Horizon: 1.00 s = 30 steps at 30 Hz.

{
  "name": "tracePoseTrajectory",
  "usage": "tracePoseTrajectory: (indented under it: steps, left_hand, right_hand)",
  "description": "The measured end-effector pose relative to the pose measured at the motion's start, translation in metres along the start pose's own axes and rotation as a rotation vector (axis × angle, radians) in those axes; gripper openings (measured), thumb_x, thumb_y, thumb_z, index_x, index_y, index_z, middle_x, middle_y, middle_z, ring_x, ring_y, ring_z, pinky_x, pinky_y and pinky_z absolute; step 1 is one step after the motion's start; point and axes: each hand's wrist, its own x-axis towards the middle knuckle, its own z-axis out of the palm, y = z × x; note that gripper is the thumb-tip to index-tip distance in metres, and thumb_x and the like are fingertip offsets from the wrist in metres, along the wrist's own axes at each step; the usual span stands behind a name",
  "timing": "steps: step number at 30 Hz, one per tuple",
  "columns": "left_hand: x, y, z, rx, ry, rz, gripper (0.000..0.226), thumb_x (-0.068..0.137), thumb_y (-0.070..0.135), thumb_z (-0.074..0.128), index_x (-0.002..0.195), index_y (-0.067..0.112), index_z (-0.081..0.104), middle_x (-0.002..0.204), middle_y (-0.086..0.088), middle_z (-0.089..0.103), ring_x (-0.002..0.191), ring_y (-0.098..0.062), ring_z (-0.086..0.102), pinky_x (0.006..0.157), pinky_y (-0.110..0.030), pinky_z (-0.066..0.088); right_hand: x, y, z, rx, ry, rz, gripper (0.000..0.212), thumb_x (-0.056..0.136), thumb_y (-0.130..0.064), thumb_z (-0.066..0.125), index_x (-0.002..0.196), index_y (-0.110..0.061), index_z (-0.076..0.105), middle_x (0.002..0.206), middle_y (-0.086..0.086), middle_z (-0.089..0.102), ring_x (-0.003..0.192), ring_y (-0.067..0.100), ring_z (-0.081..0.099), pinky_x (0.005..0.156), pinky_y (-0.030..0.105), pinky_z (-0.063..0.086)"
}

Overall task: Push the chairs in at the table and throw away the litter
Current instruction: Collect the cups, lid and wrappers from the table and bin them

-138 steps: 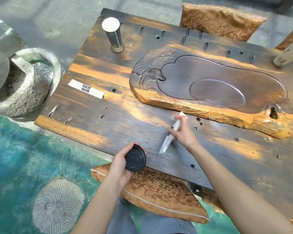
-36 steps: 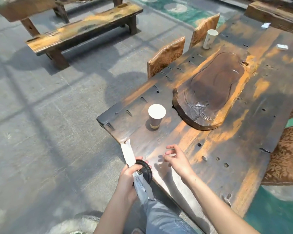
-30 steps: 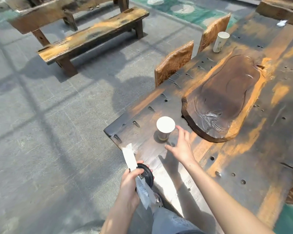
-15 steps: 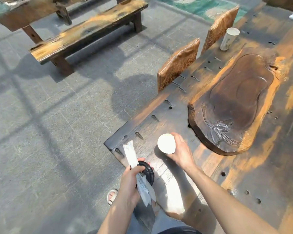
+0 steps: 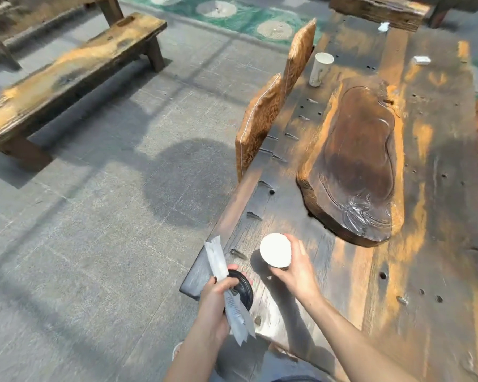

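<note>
Hands point(image 5: 295, 267) by table point(image 5: 439, 244) corner edge

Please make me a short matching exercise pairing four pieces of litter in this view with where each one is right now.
Things:
1. black lid
2. nearer paper cup
3. farther paper cup
4. small white packet

Places:
A. standing on the table beside the chair backs
B. in the left hand, with paper wrappers
C. lying flat on the far part of the table
D. in the right hand

Pairs: 1-B, 2-D, 3-A, 4-C
</note>
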Motion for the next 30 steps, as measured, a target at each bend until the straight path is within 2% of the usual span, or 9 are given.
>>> tracePoseTrajectory:
  steps: [4, 7, 11, 14, 17, 20, 24, 26, 30]
  left_hand:
    - [0.001, 0.050, -0.039, 0.084, -0.047, -0.049, 0.035, 0.079, -0.002, 0.067, 0.111, 0.010, 0.074, 0.086, -0.018, 0.061, 0.074, -0.029, 0.053, 0.076, -0.049, 0.043]
    - [0.008, 0.086, -0.063, 0.113, -0.082, -0.063, 0.033, 0.085, -0.008, 0.058, 0.114, 0.003, 0.070, 0.091, -0.023, 0.068, 0.077, -0.032, 0.058, 0.066, -0.043, 0.053]
    - [0.029, 0.131, -0.073, 0.118, -0.101, -0.079, 0.032, 0.086, -0.010, 0.057, 0.114, 0.002, 0.068, 0.083, -0.021, 0.067, 0.070, -0.029, 0.061, 0.065, -0.040, 0.053]
    - [0.052, 0.161, -0.066, 0.164, -0.141, -0.078, 0.033, 0.088, -0.011, 0.053, 0.112, 0.004, 0.070, 0.083, -0.020, 0.070, 0.063, -0.024, 0.067, 0.058, -0.034, 0.055]
    - [0.077, 0.189, -0.054, 0.191, -0.175, -0.091, 0.034, 0.088, -0.012, 0.052, 0.113, 0.003, 0.070, 0.097, -0.025, 0.072, 0.075, -0.031, 0.069, 0.069, -0.038, 0.057]
    - [0.106, 0.222, -0.047, 0.220, -0.212, -0.107, 0.032, 0.086, -0.013, 0.052, 0.111, -0.001, 0.069, 0.099, -0.029, 0.070, 0.081, -0.037, 0.068, 0.078, -0.044, 0.056]
    - [0.151, 0.280, -0.029, 0.329, -0.276, -0.120, 0.033, 0.087, -0.015, 0.050, 0.113, -0.005, 0.067, 0.091, -0.025, 0.070, 0.070, -0.031, 0.070, 0.062, -0.039, 0.058]
    - [0.170, 0.316, -0.015, 0.373, -0.288, -0.119, 0.034, 0.086, -0.015, 0.049, 0.113, -0.005, 0.067, 0.094, -0.026, 0.069, 0.074, -0.034, 0.070, 0.068, -0.042, 0.057]
    - [0.208, 0.376, 0.026, 0.397, -0.321, -0.107, 0.034, 0.084, -0.015, 0.050, 0.110, -0.003, 0.069, 0.102, -0.032, 0.068, 0.094, -0.042, 0.064, 0.096, -0.060, 0.048]
  right_hand:
    - [0.011, -0.030, 0.017, -0.016, 0.108, 0.146, 0.087, 0.072, -0.026, 0.086, 0.144, -0.022, 0.038, 0.140, 0.004, 0.047, 0.125, 0.027, 0.050, 0.086, 0.033, 0.040]
    - [0.017, -0.049, 0.028, -0.024, 0.154, 0.226, 0.084, 0.071, -0.022, 0.084, 0.142, -0.022, 0.038, 0.138, 0.007, 0.052, 0.123, 0.032, 0.053, 0.083, 0.035, 0.044]
    - [0.022, -0.061, 0.033, -0.032, 0.207, 0.336, 0.083, 0.070, -0.023, 0.083, 0.138, -0.023, 0.036, 0.131, 0.008, 0.058, 0.116, 0.035, 0.058, 0.079, 0.040, 0.050]
    - [0.024, -0.067, 0.033, -0.031, 0.263, 0.397, 0.083, 0.073, -0.025, 0.086, 0.139, -0.022, 0.035, 0.133, 0.009, 0.057, 0.117, 0.036, 0.057, 0.080, 0.041, 0.048]
    - [0.034, -0.070, 0.035, -0.058, 0.311, 0.497, 0.082, 0.076, -0.029, 0.085, 0.139, -0.022, 0.034, 0.135, 0.012, 0.057, 0.120, 0.038, 0.057, 0.086, 0.047, 0.052]
    - [0.053, -0.075, 0.040, -0.124, 0.305, 0.551, 0.077, 0.076, -0.035, 0.085, 0.135, -0.022, 0.037, 0.133, 0.012, 0.059, 0.119, 0.039, 0.059, 0.084, 0.051, 0.054]
    - [0.088, -0.087, 0.037, -0.096, 0.256, 0.639, 0.080, 0.070, -0.025, 0.091, 0.135, -0.016, 0.045, 0.129, 0.018, 0.061, 0.117, 0.042, 0.056, 0.081, 0.045, 0.045]
    - [0.107, -0.102, 0.035, -0.013, 0.306, 0.681, 0.083, 0.069, -0.018, 0.092, 0.139, -0.013, 0.045, 0.129, 0.019, 0.062, 0.120, 0.044, 0.054, 0.080, 0.043, 0.040]
    - [0.155, -0.139, 0.039, 0.067, 0.385, 0.679, 0.084, 0.070, -0.018, 0.092, 0.139, -0.019, 0.043, 0.123, 0.015, 0.064, 0.115, 0.043, 0.057, 0.077, 0.041, 0.041]
